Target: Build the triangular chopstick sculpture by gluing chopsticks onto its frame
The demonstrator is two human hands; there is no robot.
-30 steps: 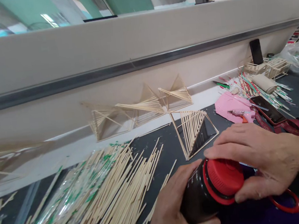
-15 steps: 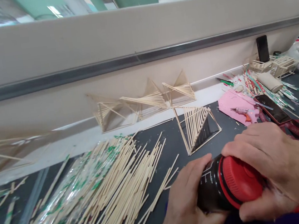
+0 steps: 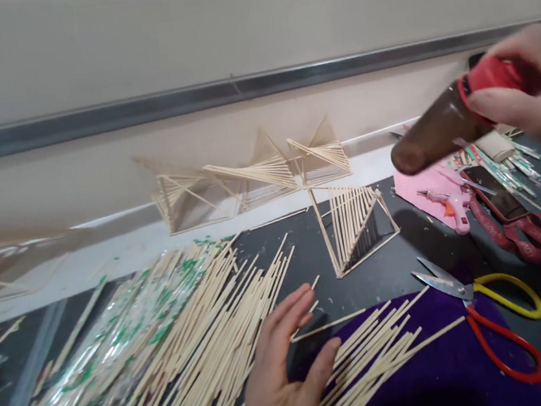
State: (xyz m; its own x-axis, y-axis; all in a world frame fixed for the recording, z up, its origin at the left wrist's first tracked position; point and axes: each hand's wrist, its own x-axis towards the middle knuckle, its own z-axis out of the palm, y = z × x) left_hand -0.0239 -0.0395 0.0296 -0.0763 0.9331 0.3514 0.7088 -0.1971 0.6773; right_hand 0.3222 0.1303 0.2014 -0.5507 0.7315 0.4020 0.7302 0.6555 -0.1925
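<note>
My right hand [image 3: 531,88] grips a dark bottle [image 3: 438,128] by its red lid, holding it tilted in the air at the upper right. My left hand [image 3: 287,370] is empty, thumb and fingers apart, low over the table between two groups of thin wooden sticks. Beside its thumb, loose sticks [image 3: 376,360] lie on a purple cloth [image 3: 445,365]. To its left spreads a larger pile of sticks [image 3: 226,325]. Opened scissors [image 3: 471,291] with one yellow and one red handle rest at the cloth's right edge.
A stick framework [image 3: 356,226] stands mid-table, with a longer twisted one [image 3: 253,179] behind it by the wall. Bagged sticks [image 3: 134,336] lie left. At right are a pink glue gun [image 3: 454,205], pink paper [image 3: 408,190], a phone [image 3: 494,194] and a red lanyard [image 3: 514,240].
My left hand has let go of the bottle and opened. My right hand has carried the bottle up and right, uncovering the scissors, purple cloth and sticks. The view has tipped downward.
</note>
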